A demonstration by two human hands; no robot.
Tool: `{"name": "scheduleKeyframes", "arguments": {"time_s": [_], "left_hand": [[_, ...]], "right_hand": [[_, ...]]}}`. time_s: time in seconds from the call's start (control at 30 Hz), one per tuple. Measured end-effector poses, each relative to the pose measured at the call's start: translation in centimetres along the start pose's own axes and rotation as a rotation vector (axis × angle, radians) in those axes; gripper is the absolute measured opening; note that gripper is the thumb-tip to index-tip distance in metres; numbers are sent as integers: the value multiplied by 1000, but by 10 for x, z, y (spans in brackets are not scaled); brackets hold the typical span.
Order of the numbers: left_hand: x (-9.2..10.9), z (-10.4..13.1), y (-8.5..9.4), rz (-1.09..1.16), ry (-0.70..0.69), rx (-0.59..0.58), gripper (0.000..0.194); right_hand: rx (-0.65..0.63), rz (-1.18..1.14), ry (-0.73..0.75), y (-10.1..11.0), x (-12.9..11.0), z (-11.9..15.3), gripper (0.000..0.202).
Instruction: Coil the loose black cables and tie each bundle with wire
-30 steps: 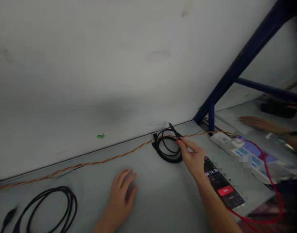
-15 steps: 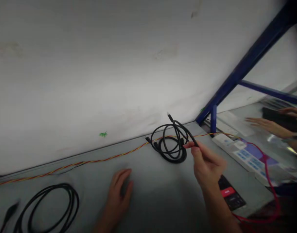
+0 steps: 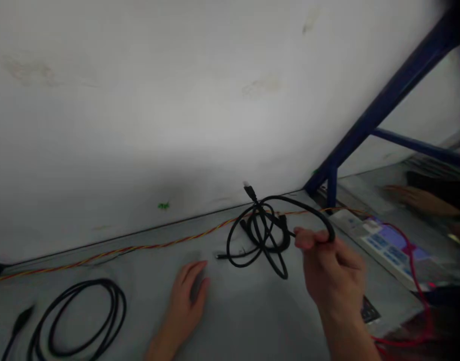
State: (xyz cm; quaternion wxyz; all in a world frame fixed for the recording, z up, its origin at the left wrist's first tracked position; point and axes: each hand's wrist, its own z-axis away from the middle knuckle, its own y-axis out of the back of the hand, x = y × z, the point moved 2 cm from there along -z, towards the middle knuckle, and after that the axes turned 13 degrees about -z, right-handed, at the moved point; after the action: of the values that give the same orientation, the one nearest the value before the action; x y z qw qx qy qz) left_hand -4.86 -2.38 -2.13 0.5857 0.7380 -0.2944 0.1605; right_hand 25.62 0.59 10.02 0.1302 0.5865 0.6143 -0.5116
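The black cable loops loosely over the grey tabletop, right of centre. At far left lies a wide black coil; next, the left hand — fingers gently curved, thumb spread apart — sits near one plug. The right hand pinches the cable in its fingers; beyond stretches a white power strip.

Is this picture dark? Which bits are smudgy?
Head view: yes, it's dim, with a grey shadow low on the wall; head view, far right: the co-worker's hand looks smeared; head view, lower right: the white power strip is fuzzy, while the black cable in the right hand looks clearer.
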Motion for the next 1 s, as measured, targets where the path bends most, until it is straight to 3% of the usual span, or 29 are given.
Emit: {"name": "scheduleKeyframes", "arguments": {"time_s": [0.23, 0.53, 0.73, 1.0], "left_hand": [[2, 0, 0, -2, -18, -19, 36], [6, -3, 1, -107, -109, 27, 47], [7, -6, 1, -148, -196, 43, 18], [7, -6, -1, -195, -196, 44, 23]], "right_hand": [[-86, -208, -88, -13, 1, 8, 12], [-98, -320, -240, -22, -6, 15, 16], [-76, -349, -265, -25, -9, 16, 21], [-68, -351, -281, -25, -11, 17, 23]]}}
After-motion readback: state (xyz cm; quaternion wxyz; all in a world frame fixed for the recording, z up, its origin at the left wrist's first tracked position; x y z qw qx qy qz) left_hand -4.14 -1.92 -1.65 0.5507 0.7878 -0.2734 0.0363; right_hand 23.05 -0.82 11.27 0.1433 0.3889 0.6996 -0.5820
